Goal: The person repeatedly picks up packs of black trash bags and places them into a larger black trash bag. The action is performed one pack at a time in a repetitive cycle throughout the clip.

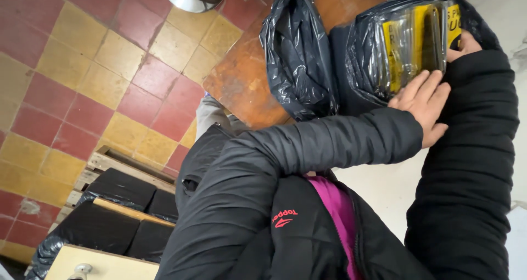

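Seen from above, looking down a black padded jacket (307, 203) with a strip of magenta lining at the open front. Both sleeves reaching up toward a bundle (411, 44) at the upper right: a block of yellow and clear packets, shiny, wrapped in crinkled black plastic film that is pulled back so the packets show. Bundle resting on a reddish-brown wooden table (241, 82), near its far edge.

Left hand (425, 104) laid flat against the bundle's lower edge, fingers straight and together, open, pressing rather than gripping. Right hand (465, 45) mostly hidden behind its own sleeve; only a thumb and a bit of palm showing against the bundle's right side, so cannot tell how far open it is or whether it grips.

Just left of the bundle, a loose black plastic bag (296, 55), standing crumpled and open. Floor of red and yellow tiles (82, 77) across the left. At lower left, a wooden pallet (104, 164) stacked with black-wrapped blocks (118, 186). A round metal rim (186, 0) at the top edge.
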